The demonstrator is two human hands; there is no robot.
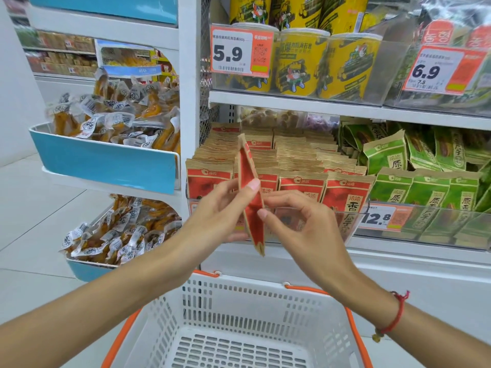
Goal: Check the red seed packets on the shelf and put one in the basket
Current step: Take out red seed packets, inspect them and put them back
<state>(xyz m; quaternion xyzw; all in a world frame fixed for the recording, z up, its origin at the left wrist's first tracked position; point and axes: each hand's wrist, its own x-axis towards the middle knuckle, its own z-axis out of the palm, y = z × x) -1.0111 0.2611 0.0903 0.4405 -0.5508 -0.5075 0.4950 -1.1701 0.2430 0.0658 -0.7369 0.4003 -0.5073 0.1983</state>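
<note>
Red seed packet [251, 197] is held edge-on at mid-frame, in front of the shelf [292, 100] row it matches, with the left hand [225, 208] pinching it between thumb and fingers [252, 185] while the right hand [300, 221] has its fingertips curled against the other side. That reads as the checking step, so the next move would be to lower it into the white basket [239, 314] at the bottom of the frame and let go. Its sides are red with kraft-brown crimped ends, slim and flat.
</note>
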